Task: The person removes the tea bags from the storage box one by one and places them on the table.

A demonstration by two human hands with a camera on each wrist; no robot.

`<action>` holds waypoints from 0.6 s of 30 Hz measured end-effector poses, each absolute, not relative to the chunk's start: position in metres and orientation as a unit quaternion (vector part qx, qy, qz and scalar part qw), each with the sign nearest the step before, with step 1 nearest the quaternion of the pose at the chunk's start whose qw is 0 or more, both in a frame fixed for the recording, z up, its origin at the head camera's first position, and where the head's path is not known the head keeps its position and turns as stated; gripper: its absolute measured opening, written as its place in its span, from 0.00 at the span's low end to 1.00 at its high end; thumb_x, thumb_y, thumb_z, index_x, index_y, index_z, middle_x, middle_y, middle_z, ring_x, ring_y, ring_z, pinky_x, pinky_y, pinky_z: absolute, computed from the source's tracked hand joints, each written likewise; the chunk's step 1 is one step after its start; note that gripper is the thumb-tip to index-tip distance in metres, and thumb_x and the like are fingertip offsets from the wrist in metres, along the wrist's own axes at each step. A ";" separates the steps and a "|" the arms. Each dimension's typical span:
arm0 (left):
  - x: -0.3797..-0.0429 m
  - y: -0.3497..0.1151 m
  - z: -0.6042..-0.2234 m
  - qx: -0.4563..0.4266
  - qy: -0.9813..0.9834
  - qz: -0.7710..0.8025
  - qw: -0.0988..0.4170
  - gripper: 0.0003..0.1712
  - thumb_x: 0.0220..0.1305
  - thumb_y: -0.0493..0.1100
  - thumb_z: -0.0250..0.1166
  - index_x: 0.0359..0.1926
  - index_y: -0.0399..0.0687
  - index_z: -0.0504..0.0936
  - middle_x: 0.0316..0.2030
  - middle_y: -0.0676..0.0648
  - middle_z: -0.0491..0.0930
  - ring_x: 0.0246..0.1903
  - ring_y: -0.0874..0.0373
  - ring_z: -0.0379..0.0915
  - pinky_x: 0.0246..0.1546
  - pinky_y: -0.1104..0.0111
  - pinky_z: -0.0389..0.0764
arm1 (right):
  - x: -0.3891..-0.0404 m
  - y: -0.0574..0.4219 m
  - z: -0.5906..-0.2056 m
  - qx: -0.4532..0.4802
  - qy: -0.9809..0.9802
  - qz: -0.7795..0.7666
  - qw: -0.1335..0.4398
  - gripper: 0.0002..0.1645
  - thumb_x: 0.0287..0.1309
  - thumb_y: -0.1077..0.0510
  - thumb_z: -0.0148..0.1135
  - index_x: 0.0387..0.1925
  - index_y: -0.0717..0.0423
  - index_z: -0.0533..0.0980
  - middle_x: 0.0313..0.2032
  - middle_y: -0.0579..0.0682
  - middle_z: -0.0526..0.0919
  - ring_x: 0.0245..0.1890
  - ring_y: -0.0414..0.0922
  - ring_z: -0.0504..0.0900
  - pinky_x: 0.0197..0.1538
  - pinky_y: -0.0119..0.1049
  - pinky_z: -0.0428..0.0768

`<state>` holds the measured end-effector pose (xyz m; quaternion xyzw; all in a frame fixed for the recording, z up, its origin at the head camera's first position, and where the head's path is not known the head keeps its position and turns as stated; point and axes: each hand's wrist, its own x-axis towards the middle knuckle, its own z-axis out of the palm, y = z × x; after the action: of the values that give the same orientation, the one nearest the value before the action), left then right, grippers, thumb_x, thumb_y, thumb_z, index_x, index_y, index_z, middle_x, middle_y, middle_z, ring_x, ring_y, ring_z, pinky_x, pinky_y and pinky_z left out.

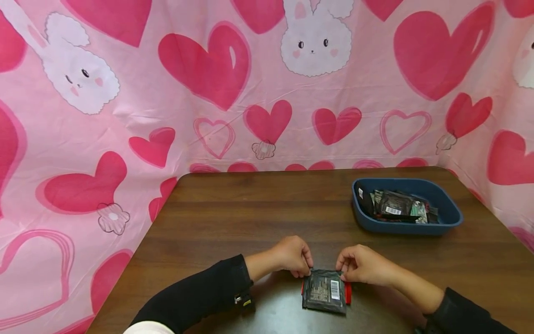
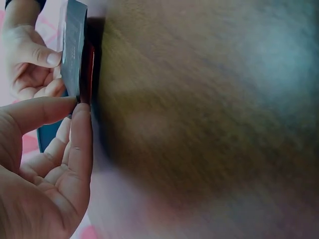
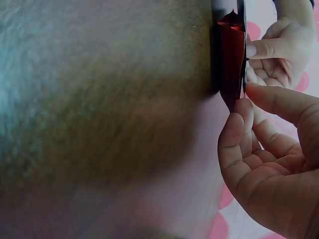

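Observation:
A flat black packet [image 1: 321, 292] with pale print and a white barcode lies face up near the front of the table. Red packaging [image 1: 348, 293] shows from under it at both sides. My left hand [image 1: 293, 257] pinches the far left corner between thumb and fingertips. At the far right corner, the thumb and forefinger of my right hand [image 1: 362, 265] grip the edge. Seen edge-on in the left wrist view, the dark packet [image 2: 75, 45] runs between the two hands. In the right wrist view, a shiny red layer [image 3: 232, 55] hangs beside the black one.
A blue tub [image 1: 417, 228] stands at the back right of the brown wooden table [image 1: 250, 208]. Inside it is a pile of black packets [image 1: 394, 204], some with barcodes. Pink cloth [image 1: 258, 60] with hearts and rabbits hangs behind and at the sides.

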<state>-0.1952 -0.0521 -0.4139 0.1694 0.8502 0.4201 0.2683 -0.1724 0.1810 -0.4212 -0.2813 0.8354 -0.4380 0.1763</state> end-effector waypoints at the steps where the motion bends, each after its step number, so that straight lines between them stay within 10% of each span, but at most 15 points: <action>1: -0.196 -0.052 -0.414 0.174 0.853 0.413 0.268 0.09 0.42 0.24 0.71 0.19 0.38 0.81 0.11 0.48 0.78 0.11 0.61 0.73 0.15 0.69 0.80 | -0.172 0.181 -0.421 -0.279 0.838 -0.435 0.176 0.09 0.45 0.63 0.72 0.30 0.58 0.78 0.23 0.41 0.79 0.21 0.32 0.74 0.24 0.27 0.75; 10: -0.223 -0.039 -0.398 0.320 0.911 0.205 0.162 0.09 0.50 0.50 0.74 0.22 0.55 0.85 0.17 0.60 0.79 0.18 0.70 0.73 0.22 0.79 0.74 | -0.178 0.200 -0.393 -0.271 0.867 -0.402 0.117 0.11 0.52 0.59 0.69 0.35 0.59 0.78 0.26 0.42 0.79 0.25 0.33 0.75 0.27 0.29 0.76; 18: -0.270 0.023 -0.376 0.396 0.878 0.266 0.027 0.10 0.60 0.42 0.67 0.42 0.46 0.86 0.36 0.54 0.86 0.34 0.72 0.79 0.34 0.86 0.73 | -0.214 0.266 -0.345 -0.187 0.933 -0.305 -0.036 0.09 0.57 0.60 0.66 0.40 0.58 0.80 0.33 0.49 0.83 0.31 0.37 0.78 0.31 0.28 0.78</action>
<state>-0.2702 0.0234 -0.3760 0.3958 0.8784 0.2664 0.0274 -0.2138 0.2665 -0.3451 -0.1875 0.9330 -0.3052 -0.0361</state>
